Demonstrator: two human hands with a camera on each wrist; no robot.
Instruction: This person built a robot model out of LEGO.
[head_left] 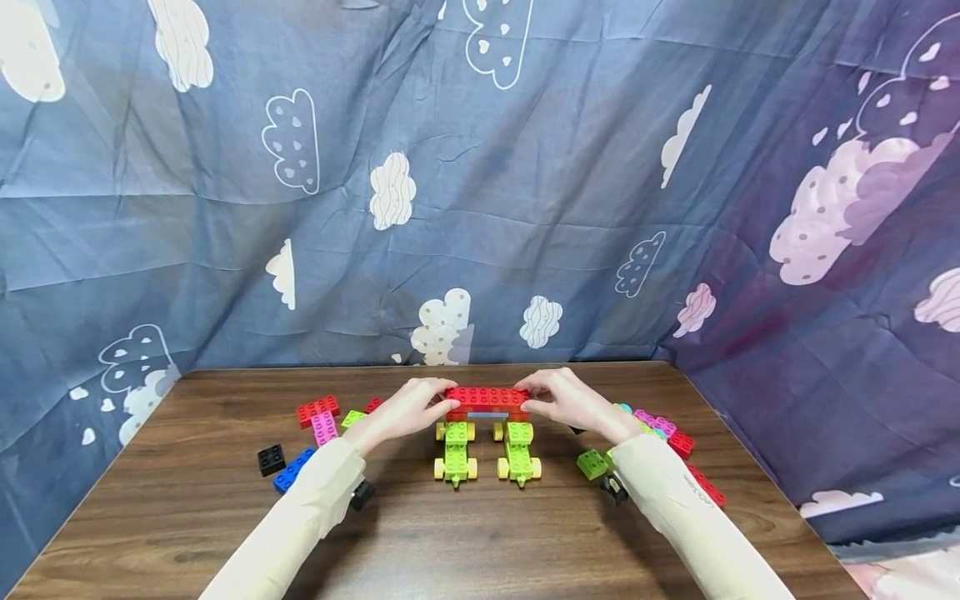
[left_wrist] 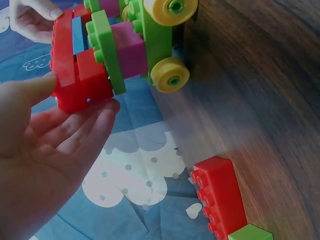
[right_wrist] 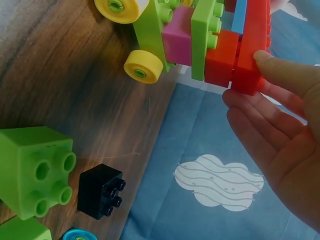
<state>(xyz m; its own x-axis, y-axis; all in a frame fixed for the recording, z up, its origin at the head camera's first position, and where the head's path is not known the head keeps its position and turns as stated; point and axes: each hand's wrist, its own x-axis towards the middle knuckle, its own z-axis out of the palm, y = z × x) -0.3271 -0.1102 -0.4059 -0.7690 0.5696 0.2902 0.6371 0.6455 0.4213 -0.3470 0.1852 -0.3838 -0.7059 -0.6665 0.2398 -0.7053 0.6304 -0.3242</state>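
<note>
Two green wheeled bases, one on the left (head_left: pixel 455 454) and one on the right (head_left: pixel 518 454), stand side by side with yellow wheels (left_wrist: pixel 170 75). Behind or above them in the head view runs a bar of red toy bricks (head_left: pixel 487 397), with a blue brick (head_left: pixel 487 414) in its lower layer. Magenta bricks (right_wrist: pixel 177 36) and green bricks (right_wrist: pixel 200 40) are stacked between bases and bar in the wrist views. My left hand (head_left: pixel 408 408) holds the bar's left end between thumb and fingers; my right hand (head_left: pixel 567 398) pinches its right end.
Loose bricks lie left, among them a black brick (head_left: pixel 271 459), a blue brick (head_left: pixel 294 469), a pink brick (head_left: pixel 325 427) and a red brick (head_left: pixel 317 410). On the right are a green brick (head_left: pixel 592 464) and red bricks (head_left: pixel 681 443). A patterned curtain (head_left: pixel 480 250) hangs behind the wooden table (head_left: pixel 480 550).
</note>
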